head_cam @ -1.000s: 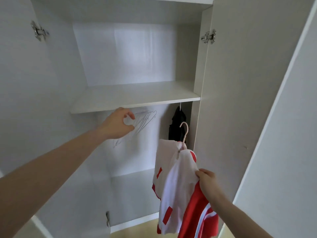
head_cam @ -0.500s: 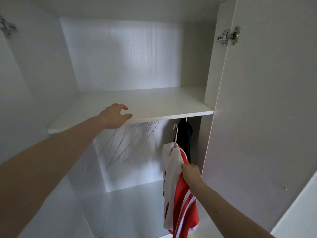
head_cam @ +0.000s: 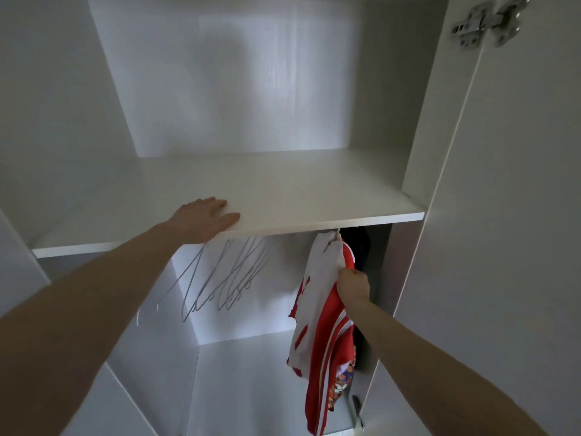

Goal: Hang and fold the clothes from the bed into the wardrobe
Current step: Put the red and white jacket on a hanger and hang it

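Head view: hanging step underway inside wardrobe (head_cam: 78, 121), left hand (head_cam: 206, 220) flat and relaxed on shelf (head_cam: 314, 199), right hand (head_cam: 353, 283) gripping red-white shirt (head_cam: 320, 325) below it, hanger (head_cam: 335, 236) top hidden, so next move probably needs hook seated on rail before letting go.

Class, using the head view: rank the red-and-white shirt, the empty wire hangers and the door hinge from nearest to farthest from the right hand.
1. Shirt: gripped by the right hand.
2. Hangers: to its left, under the shelf.
3. Hinge: far above, top right.
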The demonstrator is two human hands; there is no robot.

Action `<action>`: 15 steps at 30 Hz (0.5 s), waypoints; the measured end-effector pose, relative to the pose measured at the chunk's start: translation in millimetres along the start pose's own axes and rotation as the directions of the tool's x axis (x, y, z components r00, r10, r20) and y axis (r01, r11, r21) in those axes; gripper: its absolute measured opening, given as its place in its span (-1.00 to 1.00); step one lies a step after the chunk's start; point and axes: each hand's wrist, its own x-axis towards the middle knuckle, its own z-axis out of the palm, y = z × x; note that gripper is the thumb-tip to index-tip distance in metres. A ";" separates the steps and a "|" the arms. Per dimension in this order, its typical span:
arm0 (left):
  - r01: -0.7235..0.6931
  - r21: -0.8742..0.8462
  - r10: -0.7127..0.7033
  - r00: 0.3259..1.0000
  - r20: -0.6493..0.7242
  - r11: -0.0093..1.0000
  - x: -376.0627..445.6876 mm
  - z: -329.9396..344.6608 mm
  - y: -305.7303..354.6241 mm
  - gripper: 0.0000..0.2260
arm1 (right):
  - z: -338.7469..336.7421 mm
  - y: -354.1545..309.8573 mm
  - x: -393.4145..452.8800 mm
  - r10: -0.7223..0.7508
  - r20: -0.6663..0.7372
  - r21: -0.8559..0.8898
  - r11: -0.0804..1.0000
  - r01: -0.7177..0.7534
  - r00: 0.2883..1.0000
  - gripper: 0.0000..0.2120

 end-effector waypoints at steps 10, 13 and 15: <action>0.047 0.015 -0.045 0.996 -0.074 0.999 12.9 9.4 -7.8 -0.10 | 20.9 -25.7 56.8 -0.088 -0.076 -0.065 0.994 0.083 0.993 -0.79; 0.055 0.011 -0.054 0.995 -0.087 0.998 10.4 8.8 -5.9 -0.10 | 23.4 -30.3 72.6 -0.122 -0.069 -0.106 0.988 0.114 0.990 -0.79; 0.057 0.018 -0.055 0.993 -0.100 0.998 8.5 8.2 -3.4 -0.10 | 25.3 -33.4 82.6 -0.134 -0.065 -0.134 0.983 0.124 0.989 -0.80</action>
